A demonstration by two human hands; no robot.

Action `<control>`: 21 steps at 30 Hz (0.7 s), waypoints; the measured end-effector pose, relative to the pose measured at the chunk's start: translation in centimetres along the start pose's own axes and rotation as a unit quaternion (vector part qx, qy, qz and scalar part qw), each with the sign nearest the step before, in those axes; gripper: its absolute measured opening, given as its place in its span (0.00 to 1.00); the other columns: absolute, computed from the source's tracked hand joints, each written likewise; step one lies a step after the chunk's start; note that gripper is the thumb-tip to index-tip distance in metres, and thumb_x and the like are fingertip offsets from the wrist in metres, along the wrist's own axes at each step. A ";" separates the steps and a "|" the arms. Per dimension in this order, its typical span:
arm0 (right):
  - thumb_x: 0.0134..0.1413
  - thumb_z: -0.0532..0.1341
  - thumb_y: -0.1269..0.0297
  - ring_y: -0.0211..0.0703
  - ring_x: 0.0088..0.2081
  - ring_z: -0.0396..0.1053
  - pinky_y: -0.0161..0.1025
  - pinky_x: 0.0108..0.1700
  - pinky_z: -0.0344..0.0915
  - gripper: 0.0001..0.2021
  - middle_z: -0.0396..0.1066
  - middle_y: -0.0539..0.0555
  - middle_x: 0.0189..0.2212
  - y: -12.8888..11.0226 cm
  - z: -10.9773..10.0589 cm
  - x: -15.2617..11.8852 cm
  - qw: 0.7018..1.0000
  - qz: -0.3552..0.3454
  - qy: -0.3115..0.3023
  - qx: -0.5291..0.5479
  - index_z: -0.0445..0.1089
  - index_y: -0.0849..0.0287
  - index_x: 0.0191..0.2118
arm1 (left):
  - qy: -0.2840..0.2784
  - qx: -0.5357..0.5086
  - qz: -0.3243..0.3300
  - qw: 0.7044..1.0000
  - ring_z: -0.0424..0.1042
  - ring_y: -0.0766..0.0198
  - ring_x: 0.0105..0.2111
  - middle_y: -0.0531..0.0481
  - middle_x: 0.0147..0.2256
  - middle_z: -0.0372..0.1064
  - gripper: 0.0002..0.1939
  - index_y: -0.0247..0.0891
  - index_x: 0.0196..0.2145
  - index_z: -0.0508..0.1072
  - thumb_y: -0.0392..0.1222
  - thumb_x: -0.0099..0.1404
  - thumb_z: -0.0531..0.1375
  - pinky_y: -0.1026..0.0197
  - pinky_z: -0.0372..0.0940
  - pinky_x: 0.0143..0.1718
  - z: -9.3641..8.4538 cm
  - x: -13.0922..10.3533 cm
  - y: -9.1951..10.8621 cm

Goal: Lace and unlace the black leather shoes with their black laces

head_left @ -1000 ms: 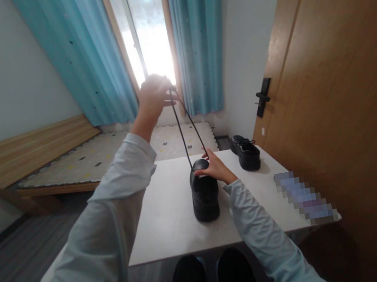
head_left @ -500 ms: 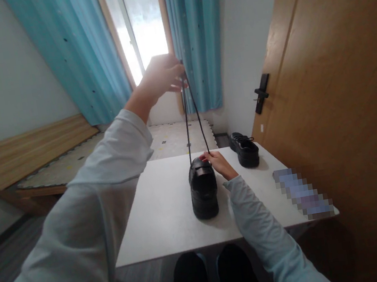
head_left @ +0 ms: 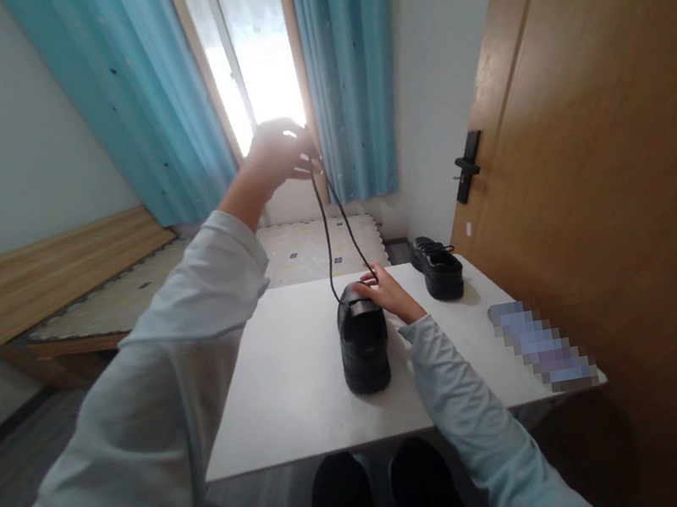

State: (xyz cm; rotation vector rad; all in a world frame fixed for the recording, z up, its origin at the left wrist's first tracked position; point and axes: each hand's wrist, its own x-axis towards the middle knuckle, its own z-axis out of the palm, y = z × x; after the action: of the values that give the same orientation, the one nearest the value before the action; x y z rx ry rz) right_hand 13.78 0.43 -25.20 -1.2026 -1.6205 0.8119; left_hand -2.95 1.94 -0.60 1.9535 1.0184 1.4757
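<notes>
A black shoe [head_left: 366, 360] stands on the white table with its heel toward me and its tongue raised. Both strands of its dark shoelace [head_left: 325, 230] run up from the front of the shoe. High above, my left hand [head_left: 281, 155] is closed on the upper ends of the lace, partly washed out by window glare. My right hand [head_left: 388, 293] rests against the right front of the shoe, thumb by the tongue and fingers around its far side, where one strand passes. Its fingertips are partly hidden.
A second black shoe [head_left: 441, 271], laced, sits at the table's far right. A blurred flat object [head_left: 542, 345] lies near the right edge of the white table [head_left: 282, 382]. A wooden door [head_left: 612, 159] is close on the right, and a bed [head_left: 305, 246] lies beyond.
My left hand has come down a little and to the left. The taut lace strands have slackened and now curve. My right hand stays at the shoe, its fingers slightly shifted.
</notes>
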 end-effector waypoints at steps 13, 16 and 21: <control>0.46 0.62 0.67 0.39 0.33 0.70 0.40 0.40 0.67 0.18 0.70 0.52 0.34 -0.3 0.4 -0.2 0.996 -0.049 0.054 -0.060 0.65 0.59 0.46 | 0.057 -0.067 -0.110 0.990 0.75 0.63 0.25 0.50 0.24 0.71 0.09 0.35 0.26 0.61 0.33 0.50 0.60 0.59 0.72 0.27 0.3 -6.3 -11.8; 0.49 0.60 0.68 0.40 0.36 0.69 0.40 0.42 0.66 0.07 0.70 0.53 0.34 -0.9 0.7 -0.4 0.988 -0.087 0.072 -0.106 0.69 0.59 0.37 | 0.057 -0.067 -0.142 0.986 0.76 0.61 0.26 0.51 0.25 0.71 0.10 0.36 0.26 0.61 0.35 0.49 0.62 0.58 0.72 0.28 1.6 -9.0 -14.0; 0.51 0.62 0.63 0.41 0.38 0.67 0.40 0.46 0.62 0.10 0.68 0.53 0.31 -1.6 1.5 -1.0 0.974 -0.154 0.060 -0.154 0.68 0.60 0.23 | 0.048 -0.034 -0.161 0.985 0.76 0.59 0.29 0.50 0.27 0.72 0.11 0.37 0.26 0.62 0.39 0.49 0.62 0.60 0.71 0.28 3.6 -13.0 -16.8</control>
State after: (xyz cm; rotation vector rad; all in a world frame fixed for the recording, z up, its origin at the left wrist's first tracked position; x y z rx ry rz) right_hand 11.89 -1.00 -24.62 -1.1451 -1.8173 0.2923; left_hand -5.85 1.92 -21.96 1.5937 1.2414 1.4094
